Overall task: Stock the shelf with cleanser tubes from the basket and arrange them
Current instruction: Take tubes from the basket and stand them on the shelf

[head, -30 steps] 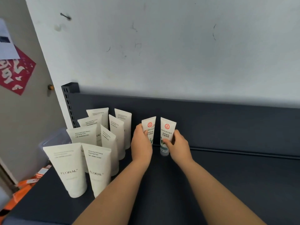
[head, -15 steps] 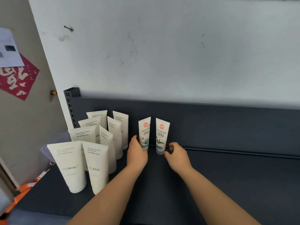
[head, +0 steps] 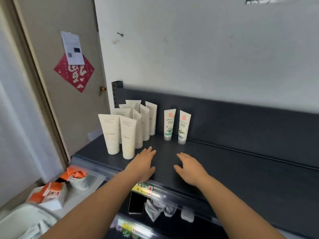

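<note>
Both hands, left hand [head: 144,165] and right hand [head: 190,168], hover empty with fingers spread above the dark grey metal shelf [head: 241,169], short of two upright white red-logo cleanser tubes [head: 170,124].

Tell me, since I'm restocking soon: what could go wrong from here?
The left hand is close beside the front cream tube; a nudge could topple the tightly packed cream tubes behind it. The two small red-logo tubes stand alone on narrow caps, so jolting the shelf might tip them.

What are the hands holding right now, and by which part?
Nothing. The left hand and right hand are open over the shelf, touching neither the left red-logo tube nor the right red-logo tube.
</note>
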`<state>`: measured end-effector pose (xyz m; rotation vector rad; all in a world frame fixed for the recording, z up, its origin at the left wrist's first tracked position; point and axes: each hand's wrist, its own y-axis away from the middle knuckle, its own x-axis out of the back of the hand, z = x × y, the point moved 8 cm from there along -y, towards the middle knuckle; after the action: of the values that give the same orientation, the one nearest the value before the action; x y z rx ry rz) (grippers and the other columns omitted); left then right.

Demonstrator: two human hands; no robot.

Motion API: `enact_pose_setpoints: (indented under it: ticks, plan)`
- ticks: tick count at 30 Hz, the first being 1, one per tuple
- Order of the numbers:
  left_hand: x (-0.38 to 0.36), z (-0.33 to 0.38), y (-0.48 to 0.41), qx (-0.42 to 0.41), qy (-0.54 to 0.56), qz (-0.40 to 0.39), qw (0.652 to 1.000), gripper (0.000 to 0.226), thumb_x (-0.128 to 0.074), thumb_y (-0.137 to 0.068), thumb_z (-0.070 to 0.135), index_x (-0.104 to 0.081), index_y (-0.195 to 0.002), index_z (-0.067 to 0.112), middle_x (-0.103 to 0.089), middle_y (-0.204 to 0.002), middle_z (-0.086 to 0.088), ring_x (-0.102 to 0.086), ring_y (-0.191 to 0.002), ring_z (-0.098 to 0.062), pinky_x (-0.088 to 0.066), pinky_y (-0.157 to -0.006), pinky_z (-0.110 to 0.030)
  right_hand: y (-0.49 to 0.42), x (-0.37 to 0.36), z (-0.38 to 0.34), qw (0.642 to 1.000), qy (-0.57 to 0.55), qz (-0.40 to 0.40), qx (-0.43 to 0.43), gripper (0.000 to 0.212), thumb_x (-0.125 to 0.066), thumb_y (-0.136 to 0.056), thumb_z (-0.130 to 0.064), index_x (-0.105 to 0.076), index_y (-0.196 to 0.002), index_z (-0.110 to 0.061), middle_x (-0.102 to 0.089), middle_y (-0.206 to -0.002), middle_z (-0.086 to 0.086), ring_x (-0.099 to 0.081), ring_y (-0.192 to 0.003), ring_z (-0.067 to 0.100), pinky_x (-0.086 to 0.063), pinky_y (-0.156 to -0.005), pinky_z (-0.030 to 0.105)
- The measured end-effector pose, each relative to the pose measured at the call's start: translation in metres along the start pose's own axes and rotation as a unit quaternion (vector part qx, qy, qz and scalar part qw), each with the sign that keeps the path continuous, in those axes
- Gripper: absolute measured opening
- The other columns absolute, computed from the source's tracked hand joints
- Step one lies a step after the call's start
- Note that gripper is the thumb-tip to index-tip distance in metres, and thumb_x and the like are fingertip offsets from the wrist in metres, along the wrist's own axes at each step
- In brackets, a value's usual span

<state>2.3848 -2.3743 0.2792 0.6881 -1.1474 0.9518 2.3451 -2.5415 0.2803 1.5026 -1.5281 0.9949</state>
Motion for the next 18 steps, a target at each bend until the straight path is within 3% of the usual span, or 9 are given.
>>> enact_pose_setpoints:
  ticks: [6,11,18]
  plan:
    - [0.032,-0.032,0.076,0.053,0.000,0.080,0.995,0.064,-0.046,-0.096,0.027,-0.018,-0.153,0.018,-0.013,-0.161,-0.001,-0.015,-0.147,-0.019,-0.015,-0.118,-0.033,0.009,-0.013,-0.088,0.992,-0.008,0.000,0.125,0.058,-0.045,-0.100,-0.030,-0.026,-0.153,-0.014,-0.022,-0.160,0.002,-0.020,-0.147,0.016,-0.017,-0.120,0.030]
    - [0.059,-0.092,0.134,0.118,-0.003,0.101,0.988,0.064,-0.045,-0.097,0.029,-0.017,-0.154,0.019,-0.011,-0.162,0.000,-0.011,-0.149,-0.018,-0.013,-0.119,-0.034,0.013,-0.041,-0.173,0.977,-0.002,-0.003,0.215,0.054,-0.048,-0.099,-0.029,-0.033,-0.149,-0.015,-0.037,-0.152,0.001,-0.034,-0.140,0.020,-0.027,-0.116,0.038]
    - [0.086,-0.205,0.216,0.225,-0.015,0.127,0.966,0.063,-0.046,-0.094,0.030,-0.021,-0.151,0.020,-0.016,-0.161,0.001,-0.017,-0.147,-0.020,-0.017,-0.120,-0.039,0.005,-0.104,-0.299,0.953,0.046,-0.040,0.296,0.058,-0.046,-0.100,-0.031,-0.027,-0.152,-0.015,-0.030,-0.158,0.002,-0.026,-0.145,0.019,-0.023,-0.117,0.033]
